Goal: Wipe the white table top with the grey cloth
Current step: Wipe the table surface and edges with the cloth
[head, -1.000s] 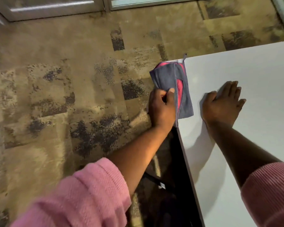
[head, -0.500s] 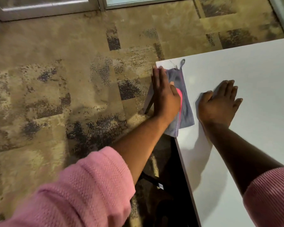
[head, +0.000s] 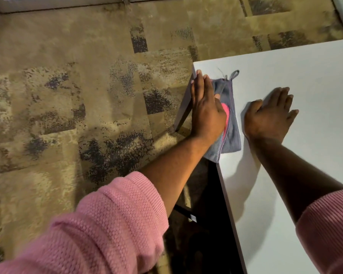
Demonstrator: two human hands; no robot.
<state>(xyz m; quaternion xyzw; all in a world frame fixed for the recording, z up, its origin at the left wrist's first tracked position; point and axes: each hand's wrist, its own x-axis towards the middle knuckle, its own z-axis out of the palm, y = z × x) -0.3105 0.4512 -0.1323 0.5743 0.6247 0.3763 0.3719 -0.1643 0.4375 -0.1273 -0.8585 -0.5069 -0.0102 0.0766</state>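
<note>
We've got the grey cloth [head: 229, 123] lying on the near-left corner of the white table top [head: 305, 155], its long axis running along the left edge, w/ the hanging loop at the far end and the near corner drooping just over the edge. Our left hand [head: 205, 109] lies flat on the cloth, fingers straight and together, pressing, not gripping; fingertips point toward the far corner. Our right hand [head: 269, 113] lies just beside the cloth on its right, palm down, fingers spread, holding nothing, bracing on bare table. So the left hand is the one on the cloth, and nearly all unwiped surface lies to its right, i.e. we judge the next stroke should sweep rightward, and the right hand sits in that path.
</note>
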